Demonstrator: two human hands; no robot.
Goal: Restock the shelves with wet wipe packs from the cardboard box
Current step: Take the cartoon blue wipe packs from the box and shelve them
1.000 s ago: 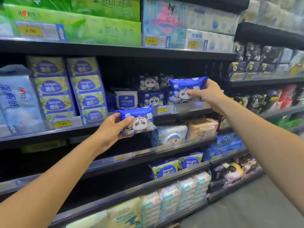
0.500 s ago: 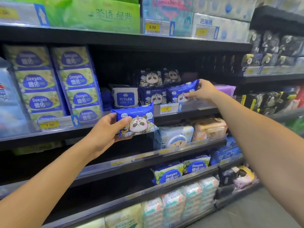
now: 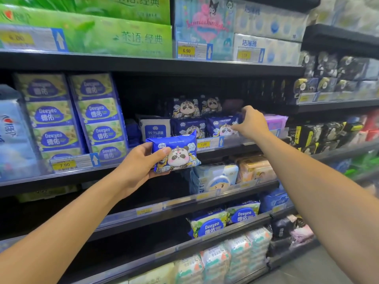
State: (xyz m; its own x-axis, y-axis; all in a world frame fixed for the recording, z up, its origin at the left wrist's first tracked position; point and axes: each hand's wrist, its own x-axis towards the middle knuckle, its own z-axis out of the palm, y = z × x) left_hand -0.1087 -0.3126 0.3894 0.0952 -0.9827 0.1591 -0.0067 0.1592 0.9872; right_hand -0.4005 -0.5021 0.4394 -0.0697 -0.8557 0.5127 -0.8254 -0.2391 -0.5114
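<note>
On the far left of the second shelf (image 3: 143, 64) row stand two tall stacks of Deeyeo packs (image 3: 75, 119), green and blue, with a yellow price tag (image 3: 64, 165) reading 7.90 on the shelf edge below them. To the right of them, deeper on the same shelf, a white pack (image 3: 154, 128) with a blue label stands beside a row of dark blue panda packs (image 3: 187, 117), two levels high.

The left hand (image 3: 135, 167) is in front of this shelf, near the camera. It holds one blue panda wipe pack (image 3: 175, 153) by its left end: the thumb lies across the front face and the other fingers are behind it, so the hand is closed around the pack. The pack is in the air, not touching the shelf, and its printed face looks toward the camera.

More to the right, the right hand (image 3: 253, 124) reaches to the shelf. Its fingertips pinch the right end of another panda pack (image 3: 222, 126), which already sits on the shelf board, just beside the other panda packs and behind a price tag reading 1.00 (image 3: 204, 144). A purple pack (image 3: 275, 121) lies just to the right of this hand.

Below, lower shelves carry more wipe packs (image 3: 217, 179).
</note>
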